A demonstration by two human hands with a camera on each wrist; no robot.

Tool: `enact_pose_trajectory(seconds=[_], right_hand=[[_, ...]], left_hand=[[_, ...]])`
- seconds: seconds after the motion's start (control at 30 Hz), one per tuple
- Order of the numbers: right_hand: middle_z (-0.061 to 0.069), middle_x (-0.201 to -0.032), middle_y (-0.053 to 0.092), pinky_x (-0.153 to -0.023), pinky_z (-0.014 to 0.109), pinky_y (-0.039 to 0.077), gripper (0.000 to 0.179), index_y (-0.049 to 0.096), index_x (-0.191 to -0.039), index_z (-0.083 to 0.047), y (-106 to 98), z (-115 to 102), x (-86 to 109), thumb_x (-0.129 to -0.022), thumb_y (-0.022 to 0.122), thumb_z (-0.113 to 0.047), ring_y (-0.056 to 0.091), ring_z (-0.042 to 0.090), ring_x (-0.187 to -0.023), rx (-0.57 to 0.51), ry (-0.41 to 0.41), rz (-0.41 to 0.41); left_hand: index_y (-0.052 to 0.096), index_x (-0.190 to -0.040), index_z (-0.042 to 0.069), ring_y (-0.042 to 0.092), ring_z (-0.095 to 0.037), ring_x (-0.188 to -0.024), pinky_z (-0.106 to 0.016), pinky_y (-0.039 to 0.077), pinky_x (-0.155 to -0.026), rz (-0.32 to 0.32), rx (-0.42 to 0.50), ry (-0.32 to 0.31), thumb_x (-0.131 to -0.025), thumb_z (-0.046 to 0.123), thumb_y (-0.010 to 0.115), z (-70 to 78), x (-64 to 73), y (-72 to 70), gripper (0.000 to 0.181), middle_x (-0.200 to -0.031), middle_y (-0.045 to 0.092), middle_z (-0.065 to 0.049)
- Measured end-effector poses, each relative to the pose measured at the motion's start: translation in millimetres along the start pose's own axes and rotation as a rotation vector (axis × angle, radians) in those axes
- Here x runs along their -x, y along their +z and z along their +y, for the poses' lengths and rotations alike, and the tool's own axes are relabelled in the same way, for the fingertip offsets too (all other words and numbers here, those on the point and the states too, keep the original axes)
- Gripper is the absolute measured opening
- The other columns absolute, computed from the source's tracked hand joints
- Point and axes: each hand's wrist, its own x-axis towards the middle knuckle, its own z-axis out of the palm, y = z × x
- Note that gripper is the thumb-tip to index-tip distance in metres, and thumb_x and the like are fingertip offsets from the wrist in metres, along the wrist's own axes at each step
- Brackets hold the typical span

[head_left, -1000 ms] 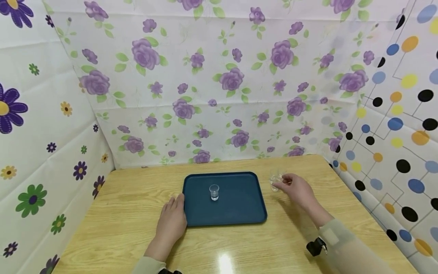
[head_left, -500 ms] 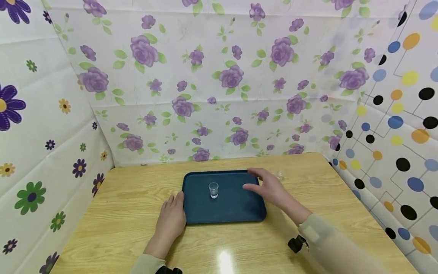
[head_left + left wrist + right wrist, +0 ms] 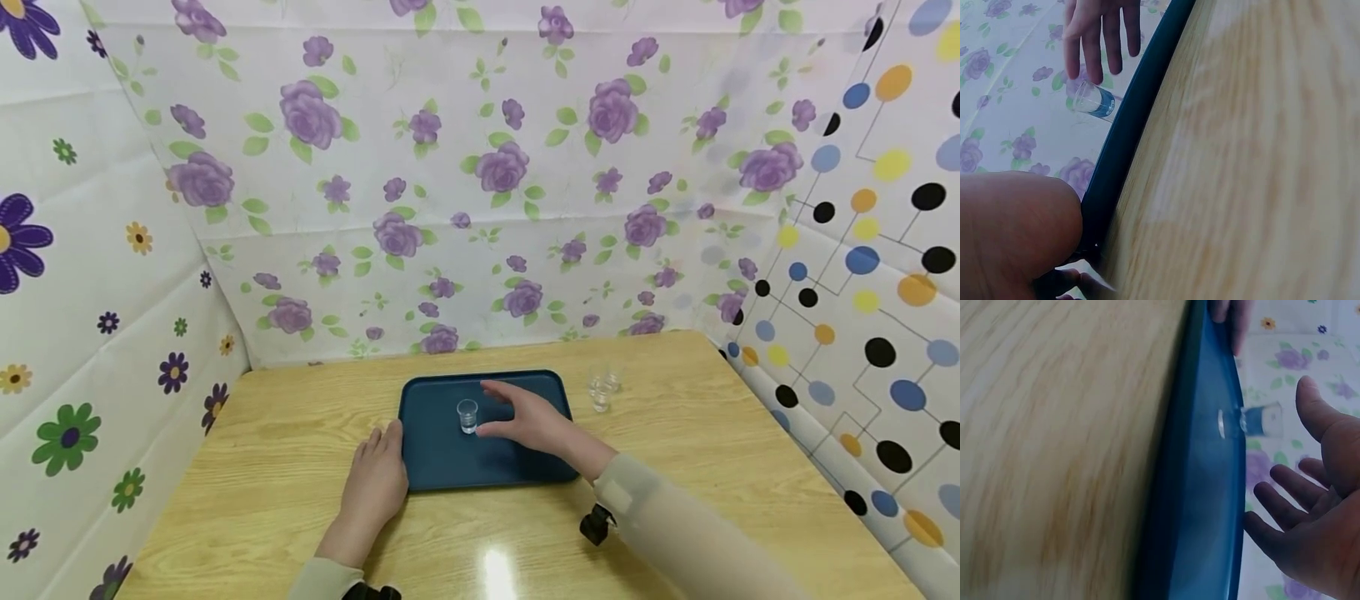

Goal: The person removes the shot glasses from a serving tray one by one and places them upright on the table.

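A clear shot glass (image 3: pixel 468 416) stands upright on the dark blue tray (image 3: pixel 450 471), left of its middle. My right hand (image 3: pixel 528 425) reaches over the tray from the right, thumb and fingers spread apart, with the glass just beyond the fingertips. In the right wrist view that hand (image 3: pixel 1319 506) holds nothing, and the glass (image 3: pixel 1260 420) shows near the thumb tip. My left hand (image 3: pixel 377 479) rests against the tray's left edge, its fingers pointing forward. From the left wrist, the tray rim (image 3: pixel 1124 156) runs right beside that hand (image 3: pixel 1016 231).
Several more clear shot glasses (image 3: pixel 602 392) stand close together on the wooden table (image 3: pixel 300 450), right of the tray. Flowered cloth (image 3: pixel 420 183) hangs behind the table, with a dotted cloth (image 3: pixel 862 267) along the right side.
My right hand has let go of a glass in the group at the right and moved left over the tray, its fingers spreading. The left hand has stayed at the tray's edge.
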Motion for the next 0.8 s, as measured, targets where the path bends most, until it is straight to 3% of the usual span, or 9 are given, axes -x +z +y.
enact_pose_trajectory(seconds=[0.13, 0.4, 0.6, 0.8], right_hand=[[0.008, -0.17, 0.048, -0.12, 0.053, 0.05, 0.089, 0.041, -0.172, -0.017, 10.4, -4.1, -10.2, -0.1, 0.082, -0.05, 0.047, 0.029, -0.156, 0.019, -0.013, -0.018], [0.01, -0.164, 0.055, -0.116, 0.054, 0.053, 0.085, 0.046, -0.169, -0.016, 26.4, -12.2, -23.3, -0.1, 0.083, -0.048, 0.054, 0.03, -0.15, 0.025, 0.006, -0.009], [0.004, -0.139, 0.069, -0.1, 0.047, 0.06, 0.075, 0.054, -0.164, -0.014, 33.4, -11.4, -26.3, -0.101, 0.084, -0.042, 0.066, 0.024, -0.126, 0.041, 0.05, 0.035], [-0.002, -0.118, 0.072, -0.085, 0.038, 0.061, 0.06, 0.064, -0.153, -0.013, 36.5, -11.8, -29.7, -0.102, 0.083, -0.04, 0.068, 0.015, -0.104, 0.051, 0.047, 0.079]], left_hand=[[0.048, -0.159, -0.013, 0.047, -0.056, -0.15, -0.068, 0.038, -0.124, 0.025, -0.008, 0.012, -0.109, -0.003, 0.055, -1.2, -0.7, -2.0, 0.051, -0.156, 0.057, -0.032], [0.047, -0.16, -0.012, 0.047, -0.055, -0.15, -0.067, 0.038, -0.125, 0.012, -0.009, -0.014, -0.11, -0.003, 0.053, -2.8, 0.9, -4.9, 0.051, -0.157, 0.056, -0.032], [0.047, -0.16, -0.012, 0.046, -0.054, -0.151, -0.067, 0.038, -0.126, -0.008, -0.005, -0.021, -0.11, -0.001, 0.054, -0.8, 1.0, 0.4, 0.052, -0.157, 0.056, -0.031], [0.048, -0.16, -0.012, 0.047, -0.053, -0.151, -0.066, 0.038, -0.126, 0.01, -0.005, -0.022, -0.109, -0.002, 0.055, -0.2, -1.2, 0.5, 0.052, -0.156, 0.057, -0.031]])
